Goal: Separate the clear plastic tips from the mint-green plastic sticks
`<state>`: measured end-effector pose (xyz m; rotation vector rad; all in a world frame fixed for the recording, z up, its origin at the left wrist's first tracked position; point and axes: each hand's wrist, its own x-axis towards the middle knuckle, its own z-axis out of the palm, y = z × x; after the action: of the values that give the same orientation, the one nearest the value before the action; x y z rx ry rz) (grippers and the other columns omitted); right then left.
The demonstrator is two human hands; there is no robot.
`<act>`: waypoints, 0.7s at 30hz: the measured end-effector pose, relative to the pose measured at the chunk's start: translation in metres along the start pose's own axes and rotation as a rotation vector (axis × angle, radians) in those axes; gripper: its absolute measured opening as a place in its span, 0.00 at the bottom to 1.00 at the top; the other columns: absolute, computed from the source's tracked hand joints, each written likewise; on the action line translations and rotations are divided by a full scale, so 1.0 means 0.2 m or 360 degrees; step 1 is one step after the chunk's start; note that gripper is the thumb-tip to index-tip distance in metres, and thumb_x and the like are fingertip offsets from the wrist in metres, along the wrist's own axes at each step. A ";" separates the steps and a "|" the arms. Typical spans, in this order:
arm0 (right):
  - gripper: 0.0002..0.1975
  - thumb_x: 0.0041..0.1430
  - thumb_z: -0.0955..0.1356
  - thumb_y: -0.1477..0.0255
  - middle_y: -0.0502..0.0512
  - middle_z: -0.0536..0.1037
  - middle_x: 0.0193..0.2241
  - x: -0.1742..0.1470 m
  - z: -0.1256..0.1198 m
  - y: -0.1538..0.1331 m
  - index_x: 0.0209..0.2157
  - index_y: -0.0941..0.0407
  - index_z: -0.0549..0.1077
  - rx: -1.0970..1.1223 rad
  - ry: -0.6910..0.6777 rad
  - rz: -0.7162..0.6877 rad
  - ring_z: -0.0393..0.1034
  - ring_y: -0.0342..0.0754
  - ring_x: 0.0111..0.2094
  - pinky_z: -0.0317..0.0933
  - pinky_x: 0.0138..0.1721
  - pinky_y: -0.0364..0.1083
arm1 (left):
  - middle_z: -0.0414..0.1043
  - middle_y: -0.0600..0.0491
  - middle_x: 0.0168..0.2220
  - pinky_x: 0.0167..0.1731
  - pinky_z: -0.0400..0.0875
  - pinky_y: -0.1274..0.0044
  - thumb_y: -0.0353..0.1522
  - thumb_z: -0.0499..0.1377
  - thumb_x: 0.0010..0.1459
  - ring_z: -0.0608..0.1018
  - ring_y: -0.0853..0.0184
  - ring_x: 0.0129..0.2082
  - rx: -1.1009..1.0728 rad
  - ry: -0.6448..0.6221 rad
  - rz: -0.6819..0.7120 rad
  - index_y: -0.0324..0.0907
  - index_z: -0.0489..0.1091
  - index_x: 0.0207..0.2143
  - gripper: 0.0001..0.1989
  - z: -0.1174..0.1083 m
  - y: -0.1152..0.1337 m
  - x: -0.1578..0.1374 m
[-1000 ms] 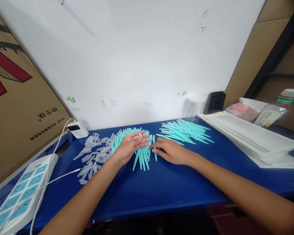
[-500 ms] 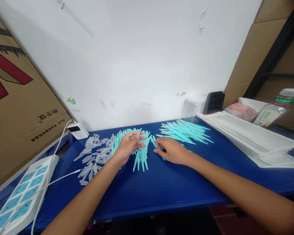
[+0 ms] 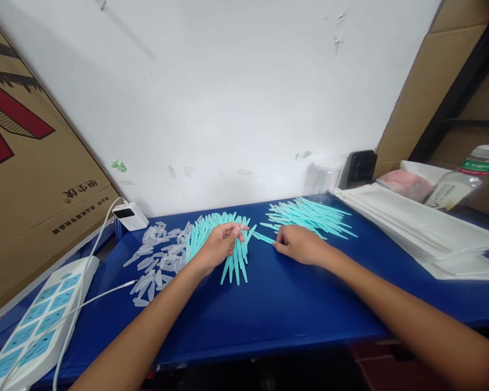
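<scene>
Turq. stick in R hand, pointing twd L hand.

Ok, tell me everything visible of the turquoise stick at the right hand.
The turquoise stick is slim, smooth-looking and apparently plastic. The right hand pinches one end, hiding it; the free end points toward the left hand without reaching it. Whether it touches the blue table or the left turquoise pile is unclear.

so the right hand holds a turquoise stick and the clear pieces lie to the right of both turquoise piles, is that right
Not quite: the head view shows the clear pieces to the left of both turquoise piles, not the right. The right hand does hold a turquoise stick.
</scene>
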<state>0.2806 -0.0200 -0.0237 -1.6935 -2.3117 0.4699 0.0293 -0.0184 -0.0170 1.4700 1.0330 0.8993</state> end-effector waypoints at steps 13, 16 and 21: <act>0.09 0.66 0.67 0.64 0.55 0.80 0.34 0.00 -0.08 0.11 0.39 0.54 0.72 0.0174 -0.0059 0.0012 0.71 0.48 0.31 0.56 0.29 0.44 | 0.81 0.45 0.45 0.15 0.44 0.81 0.44 0.61 0.63 0.48 0.79 0.16 -0.0185 0.0128 -0.0079 0.44 0.63 0.38 0.15 0.00 0.03 -0.01; 0.07 0.68 0.65 0.66 0.53 0.81 0.31 0.00 -0.10 0.12 0.39 0.54 0.70 0.0360 -0.0073 0.0099 0.72 0.47 0.30 0.57 0.29 0.44 | 0.80 0.44 0.45 0.14 0.48 0.81 0.45 0.61 0.63 0.49 0.79 0.15 -0.0191 0.0172 -0.0057 0.43 0.62 0.37 0.16 0.01 0.03 0.00; 0.09 0.69 0.62 0.64 0.51 0.78 0.29 0.01 -0.16 0.12 0.38 0.54 0.69 0.0464 0.0182 0.0033 0.69 0.46 0.27 0.58 0.30 0.44 | 0.76 0.50 0.39 0.15 0.53 0.82 0.42 0.62 0.62 0.53 0.79 0.16 -0.0245 0.0279 -0.0063 0.42 0.64 0.36 0.15 -0.01 0.01 0.01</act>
<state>0.3124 -0.0080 -0.0033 -1.5616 -2.0331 0.6599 0.0289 -0.0161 -0.0147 1.2553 1.0911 1.0696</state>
